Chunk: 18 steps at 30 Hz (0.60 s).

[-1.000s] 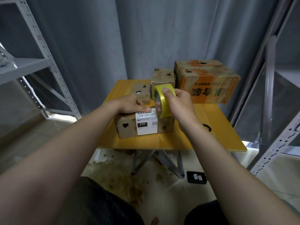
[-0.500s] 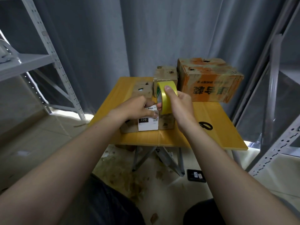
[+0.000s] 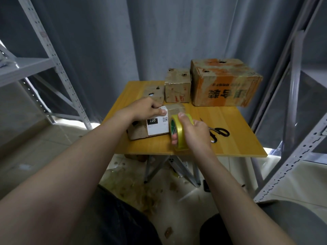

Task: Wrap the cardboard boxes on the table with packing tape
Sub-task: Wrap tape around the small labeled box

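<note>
Tape roll: we see the yellow tape roll [image 3: 177, 131] lower and nearer to us than half a second ago. It then stood above the box top. Now it sits off the box's front right corner, close to the table's front edge.
Right hand: our right hand [image 3: 195, 134] grips the roll, thumb over its upper rim and fingertips showing through the core.
Left hand: our left hand [image 3: 144, 110] stays on the labelled box [image 3: 139, 132], fingers bent over its top and thumb on the upper edge of the white label [image 3: 157, 126].
Scissors: the black-handled scissors [image 3: 219, 132], mostly hidden behind the right arm before, now lie in view on the table [image 3: 235, 124], just right of the right hand.
Labelled box: closed, near the table's front left. We cannot tell what is inside.
Back row: a flat little box [image 3: 154, 91], a middle box [image 3: 177, 87] and a large orange box [image 3: 224, 85] stand side by side at the far edge. All are shut with their contents hidden, and small holes show in their tops.
</note>
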Available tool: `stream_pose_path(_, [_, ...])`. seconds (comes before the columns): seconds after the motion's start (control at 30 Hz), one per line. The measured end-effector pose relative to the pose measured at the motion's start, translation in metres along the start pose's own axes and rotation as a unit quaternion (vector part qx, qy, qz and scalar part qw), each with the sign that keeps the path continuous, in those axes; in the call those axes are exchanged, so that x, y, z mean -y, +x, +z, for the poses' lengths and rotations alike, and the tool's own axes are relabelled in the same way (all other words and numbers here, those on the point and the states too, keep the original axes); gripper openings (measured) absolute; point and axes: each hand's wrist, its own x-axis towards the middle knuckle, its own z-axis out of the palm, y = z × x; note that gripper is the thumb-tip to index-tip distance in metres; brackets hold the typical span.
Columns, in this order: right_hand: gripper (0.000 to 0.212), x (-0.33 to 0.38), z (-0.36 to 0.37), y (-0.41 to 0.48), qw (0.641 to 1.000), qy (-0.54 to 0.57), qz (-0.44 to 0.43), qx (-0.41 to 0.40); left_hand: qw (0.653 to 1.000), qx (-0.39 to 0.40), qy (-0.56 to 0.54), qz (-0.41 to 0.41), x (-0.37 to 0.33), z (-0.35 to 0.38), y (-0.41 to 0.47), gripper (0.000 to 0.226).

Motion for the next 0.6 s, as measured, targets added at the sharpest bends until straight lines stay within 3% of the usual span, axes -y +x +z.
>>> stream_pose_path(0.2, [0.037,-0.013,0.001,-0.002,1.000,0.009,0.015,0.013,1.000,0.008,-0.021,-0.011,0.006,-0.005,0.006,0.036])
stream_pose_path(0.43, [0.018,0.005,0.002,0.021,0.998,-0.003,-0.018,0.053,0.998,0.018,0.003,-0.065,0.018,-0.010,0.026,0.053])
stream_pose_path(0.6, [0.019,0.017,0.011,0.047,0.999,0.020,-0.036,0.034,0.990,-0.106,0.041,-0.080,0.020,0.003,0.038,0.028])
